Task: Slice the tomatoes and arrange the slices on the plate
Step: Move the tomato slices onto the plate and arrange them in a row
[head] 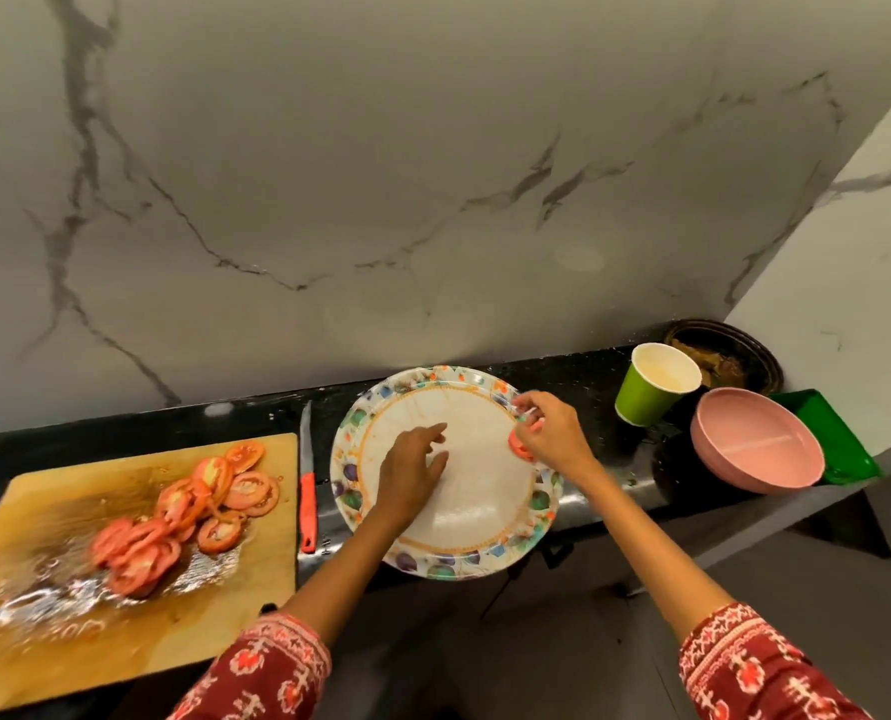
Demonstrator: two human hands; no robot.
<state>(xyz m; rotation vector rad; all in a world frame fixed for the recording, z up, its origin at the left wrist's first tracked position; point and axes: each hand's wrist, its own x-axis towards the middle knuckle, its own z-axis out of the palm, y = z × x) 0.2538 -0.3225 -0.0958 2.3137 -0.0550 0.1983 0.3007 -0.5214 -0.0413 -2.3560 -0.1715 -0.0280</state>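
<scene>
plate (352,459): white, floral rim | knife handle (307,504): red | cup (641,397): green | bowl (755,439): pink

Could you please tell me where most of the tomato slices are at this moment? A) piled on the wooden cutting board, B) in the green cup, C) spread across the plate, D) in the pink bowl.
A: the tomato slices lie heaped on the cutting board, while the plate shows only one slice, under the right hand at its right rim.
</scene>
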